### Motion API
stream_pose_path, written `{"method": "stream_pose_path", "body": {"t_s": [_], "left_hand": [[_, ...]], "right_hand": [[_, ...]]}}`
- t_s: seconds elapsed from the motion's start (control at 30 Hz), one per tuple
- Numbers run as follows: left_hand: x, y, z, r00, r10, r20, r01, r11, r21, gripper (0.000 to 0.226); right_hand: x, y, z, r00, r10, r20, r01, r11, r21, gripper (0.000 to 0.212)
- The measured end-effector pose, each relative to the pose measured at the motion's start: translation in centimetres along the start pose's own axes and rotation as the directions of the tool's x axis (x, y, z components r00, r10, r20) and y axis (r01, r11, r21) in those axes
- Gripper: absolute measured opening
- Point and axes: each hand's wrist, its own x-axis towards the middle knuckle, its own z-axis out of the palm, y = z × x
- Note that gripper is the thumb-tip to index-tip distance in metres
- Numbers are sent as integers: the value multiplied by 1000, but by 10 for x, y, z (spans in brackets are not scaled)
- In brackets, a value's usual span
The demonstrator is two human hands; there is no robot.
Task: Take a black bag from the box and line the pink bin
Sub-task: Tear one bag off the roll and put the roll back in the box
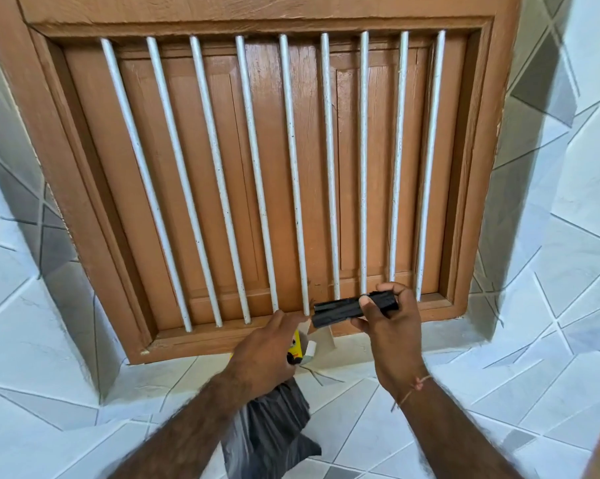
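Observation:
My right hand (pixel 390 328) is shut on a tightly folded black bag roll (pixel 338 311), held level in front of the window sill. My left hand (pixel 265 349) lies over a small yellow box (pixel 295 347) with open cardboard flaps (pixel 322 337), gripping it at the sill's edge. A loose, crinkled black bag (pixel 270 426) hangs down from under my left palm; how it is held is hidden. The pink bin is not in view.
A brown wooden window (pixel 277 167) with shut shutters and several white upright bars fills the view ahead. Its sill (pixel 378 340) runs just behind my hands. Grey and white patterned tiles (pixel 498 392) cover the wall around and below it.

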Motion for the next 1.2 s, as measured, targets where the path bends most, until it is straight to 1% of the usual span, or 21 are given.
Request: {"method": "stream_pose_path", "body": {"t_s": [0.1, 0.2, 0.27, 0.33, 0.4, 0.5, 0.57, 0.67, 0.7, 0.73, 0.77, 0.8, 0.83, 0.87, 0.9, 0.93, 0.97, 1.0, 1.07, 1.13, 1.2], "left_hand": [[-12, 7, -9, 995, -5, -103, -8, 992, -127, 81], [-21, 8, -18, 986, -26, -163, -6, 982, -191, 81], [-26, 7, -23, 984, -30, -176, -5, 981, -195, 81], [-31, 7, -26, 984, -6, -177, -23, 987, -160, 81], [-35, 8, -27, 985, 16, -174, -38, 992, -123, 81], [-35, 9, -29, 980, -7, -199, -27, 985, -169, 80], [-34, 13, -32, 978, 5, -207, -36, 989, -147, 80], [-34, 17, -35, 977, 13, -211, -37, 993, -113, 80], [-34, 16, -35, 976, 2, -216, -32, 990, -135, 79], [-35, 16, -35, 974, -9, -228, -30, 986, -166, 77], [-35, 15, -35, 971, -14, -240, -33, 981, -192, 75], [-34, 15, -36, 968, -15, -251, -39, 977, -211, 74], [-34, 14, -36, 966, -17, -256, -44, 973, -228, 74], [-33, 14, -36, 966, -19, -257, -46, 968, -246, 76], [-34, 15, -37, 967, -27, -252, -43, 962, -268, 78], [-34, 15, -38, 968, -38, -248, -36, 957, -288, 79], [-34, 14, -38, 970, -48, -239, -27, 954, -299, 78], [-35, 14, -39, 972, -53, -230, -20, 952, -306, 74], [-36, 15, -40, 976, -56, -210, -14, 948, -318, 63], [-37, 15, -41, 979, -57, -198, -11, 946, -325, 55], [-36, 15, -42, 980, -54, -193, -13, 944, -329, 50]], "right_hand": [[-3, 3, 15, 998, -48, 35, 49, 998, -40, 18], [-6, 8, 19, 991, -76, 109, 90, 987, -136, 17], [-7, 4, 18, 974, -58, 219, 105, 972, -211, 15], [-5, -6, 15, 925, -35, 378, 159, 939, -304, 12], [-2, -16, 10, 873, -2, 488, 209, 905, -370, 14], [-2, -19, 9, 861, 22, 508, 168, 931, -324, 17], [-5, -11, 15, 875, -13, 484, 207, 914, -349, 16], [-12, -3, 21, 827, -61, 558, 381, 791, -478, 13], [-15, -1, 21, 795, -66, 603, 461, 711, -531, 11], [-18, 0, 21, 759, -81, 646, 563, 578, -590, 23], [-22, 2, 21, 732, -77, 677, 644, 403, -650, 42], [-25, 5, 20, 716, -77, 694, 686, 257, -680, 58], [-28, 8, 21, 712, -79, 698, 696, 205, -688, 66], [-30, 10, 22, 717, -89, 691, 689, 242, -684, 67], [-32, 10, 22, 737, -126, 664, 657, 361, -661, 64], [-32, 11, 22, 778, -163, 607, 591, 518, -619, 60], [-31, 12, 22, 837, -164, 522, 485, 664, -569, 59], [-31, 11, 23, 888, -117, 444, 360, 779, -514, 58], [-29, 11, 25, 934, 5, 357, 155, 895, -418, 44], [-32, 7, 28, 965, 60, 255, 10, 964, -265, 22], [-34, 5, 29, 978, 40, 205, 0, 982, -190, 10]]}}
